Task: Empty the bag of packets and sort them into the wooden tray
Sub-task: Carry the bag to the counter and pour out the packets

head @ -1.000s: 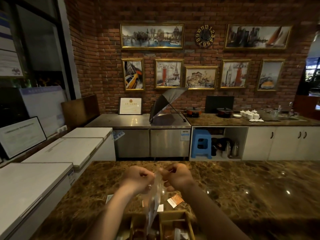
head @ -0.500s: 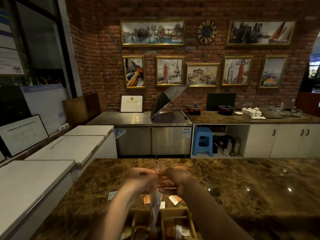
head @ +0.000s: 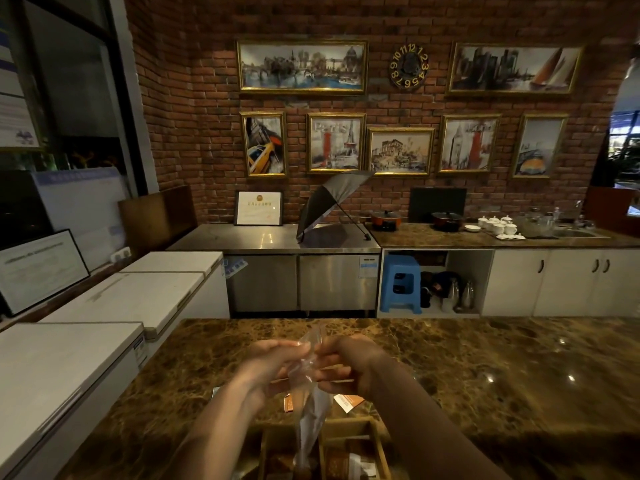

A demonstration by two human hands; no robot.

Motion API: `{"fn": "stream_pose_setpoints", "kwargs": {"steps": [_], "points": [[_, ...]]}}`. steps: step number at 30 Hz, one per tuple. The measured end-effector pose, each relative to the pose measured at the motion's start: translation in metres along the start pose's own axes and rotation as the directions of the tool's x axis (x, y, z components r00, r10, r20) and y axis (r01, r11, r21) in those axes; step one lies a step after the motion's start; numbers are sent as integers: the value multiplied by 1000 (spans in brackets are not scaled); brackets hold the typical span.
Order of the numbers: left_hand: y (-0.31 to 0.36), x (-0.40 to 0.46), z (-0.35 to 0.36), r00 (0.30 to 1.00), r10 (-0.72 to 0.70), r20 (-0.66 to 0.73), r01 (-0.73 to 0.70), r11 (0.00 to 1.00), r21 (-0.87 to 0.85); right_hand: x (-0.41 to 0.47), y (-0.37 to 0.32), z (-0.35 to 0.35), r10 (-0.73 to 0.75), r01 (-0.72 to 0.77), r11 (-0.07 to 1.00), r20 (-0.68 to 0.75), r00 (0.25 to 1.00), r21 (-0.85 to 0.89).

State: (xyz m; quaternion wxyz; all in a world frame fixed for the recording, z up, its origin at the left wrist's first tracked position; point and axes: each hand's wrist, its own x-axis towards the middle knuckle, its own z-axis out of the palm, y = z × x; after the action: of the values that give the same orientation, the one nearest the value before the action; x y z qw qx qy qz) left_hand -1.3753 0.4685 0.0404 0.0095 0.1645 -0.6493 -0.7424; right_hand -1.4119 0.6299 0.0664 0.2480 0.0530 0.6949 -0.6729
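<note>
Right now my left hand and right hand meet above the marble counter, both pinching the top of a clear plastic bag that hangs straight down between them. Its lower end dangles over the wooden tray at the near edge. Two orange packets lie on the counter just beyond the tray
</note>
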Motion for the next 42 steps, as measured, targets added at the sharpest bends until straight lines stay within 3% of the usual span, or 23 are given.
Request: {"fn": "stream_pose_setpoints", "kwargs": {"steps": [13, 23, 34, 39, 42], "points": [[8, 2, -19, 997, 15, -70, -8, 996, 94, 2, 1, -13, -37, 27, 986, -60, 998, -163], [14, 2, -26, 967, 167, -192, -61, 884, 463, 9, 3, -25, -55, 29, 953, -79, 995, -303], [17, 8, -19, 950, 230, -210, -62, 800, 596, 11, 5, -30, -64, 41, 950, -63, 996, -310], [17, 17, -8, 946, 254, -199, -95, 809, 580, 15, 13, -33, -118, 113, 969, -9, 993, -218], [18, 20, 1, 943, 269, -195, -113, 811, 575, 17, 24, -38, -130, 122, 983, -52, 990, -141]]}}
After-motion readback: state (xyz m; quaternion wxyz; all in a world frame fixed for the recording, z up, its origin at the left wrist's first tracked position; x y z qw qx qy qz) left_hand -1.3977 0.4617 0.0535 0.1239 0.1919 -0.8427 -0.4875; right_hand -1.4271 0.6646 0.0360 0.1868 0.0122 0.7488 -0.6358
